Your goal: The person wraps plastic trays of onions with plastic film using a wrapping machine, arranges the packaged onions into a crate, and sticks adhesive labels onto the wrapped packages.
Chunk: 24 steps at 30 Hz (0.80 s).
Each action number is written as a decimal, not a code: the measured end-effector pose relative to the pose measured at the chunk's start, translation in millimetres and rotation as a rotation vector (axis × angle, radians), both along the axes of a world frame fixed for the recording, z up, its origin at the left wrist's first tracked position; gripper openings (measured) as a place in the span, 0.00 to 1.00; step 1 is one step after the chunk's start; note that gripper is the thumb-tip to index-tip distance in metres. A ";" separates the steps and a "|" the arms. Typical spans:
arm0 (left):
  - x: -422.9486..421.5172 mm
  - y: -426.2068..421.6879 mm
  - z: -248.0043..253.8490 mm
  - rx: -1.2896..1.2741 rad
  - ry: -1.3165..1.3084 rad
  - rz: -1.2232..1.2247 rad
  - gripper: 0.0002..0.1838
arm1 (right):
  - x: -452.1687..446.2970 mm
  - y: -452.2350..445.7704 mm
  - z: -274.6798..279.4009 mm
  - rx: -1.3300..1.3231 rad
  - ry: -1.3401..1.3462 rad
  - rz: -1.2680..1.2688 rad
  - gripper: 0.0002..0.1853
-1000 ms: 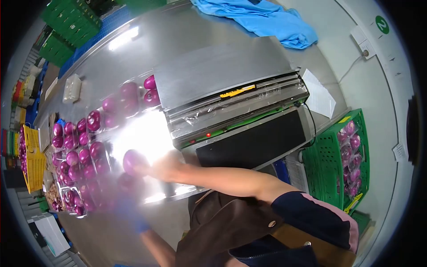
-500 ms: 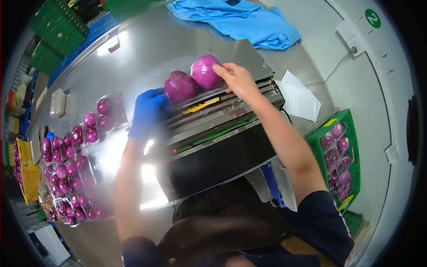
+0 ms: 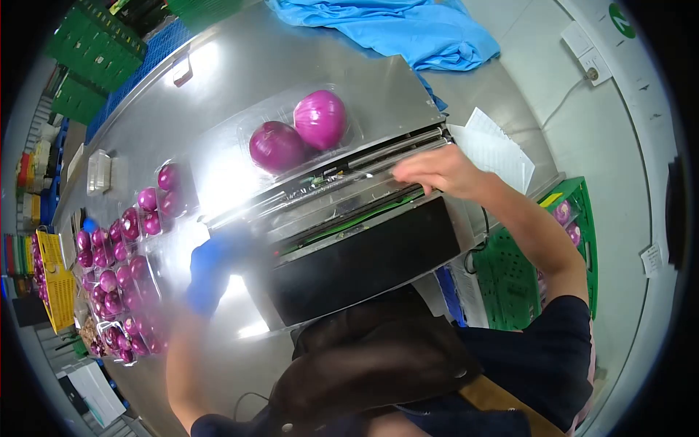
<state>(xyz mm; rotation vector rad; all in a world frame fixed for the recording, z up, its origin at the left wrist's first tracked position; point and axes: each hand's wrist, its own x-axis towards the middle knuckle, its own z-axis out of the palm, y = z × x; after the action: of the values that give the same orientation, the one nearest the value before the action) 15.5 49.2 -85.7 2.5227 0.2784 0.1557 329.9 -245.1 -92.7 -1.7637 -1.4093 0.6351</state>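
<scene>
My right hand (image 3: 443, 172), bare, is above the right end of a wrapping machine (image 3: 368, 255). Its fingers are bent and pressed together; whatever they hold, if anything, I cannot make out. My left hand (image 3: 218, 266), in a blue glove, is smeared by motion at the machine's left end, so its fingers do not show clearly. Beyond the machine, two large red onions, a darker one (image 3: 277, 147) and a brighter one (image 3: 320, 120), lie side by side in a clear plastic tray (image 3: 244, 138). Neither hand touches them.
Several packs of smaller red onions (image 3: 111, 280) cover the left of the steel table (image 3: 240, 73). A blue plastic sheet (image 3: 393, 29) lies at the back, with paper sheets (image 3: 494, 149) at the right. A green crate (image 3: 510, 277) stands lower right, a yellow crate (image 3: 58, 284) far left.
Both hands have come off the two large onions and moved toward me. The onions now rest on the table beyond the machine, slightly farther left in view.
</scene>
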 end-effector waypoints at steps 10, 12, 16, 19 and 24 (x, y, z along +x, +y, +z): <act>0.4 60.8 82.7 -0.325 -0.896 0.307 0.16 | 31.7 39.3 106.8 0.898 -0.154 -0.425 0.11; 34.6 82.8 87.1 -0.240 -1.029 0.251 0.17 | 46.4 75.7 107.6 0.982 -0.133 -0.424 0.15; 117.7 112.0 30.9 0.032 -0.502 0.288 0.27 | 62.6 146.6 56.0 0.417 -0.619 -0.355 0.26; 136.7 80.2 -24.3 -0.119 -0.107 0.283 0.31 | 76.1 152.8 -8.9 -0.136 -0.417 -0.135 0.35; 104.1 40.6 29.2 -0.784 0.198 0.235 0.15 | 26.0 115.7 34.9 -0.246 0.268 -0.086 0.33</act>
<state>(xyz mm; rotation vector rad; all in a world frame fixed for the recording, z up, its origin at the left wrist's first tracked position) 119.5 89.8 -56.4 1.7216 0.5857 -0.1011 355.9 -129.4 -57.7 -1.8346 -1.1040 0.9925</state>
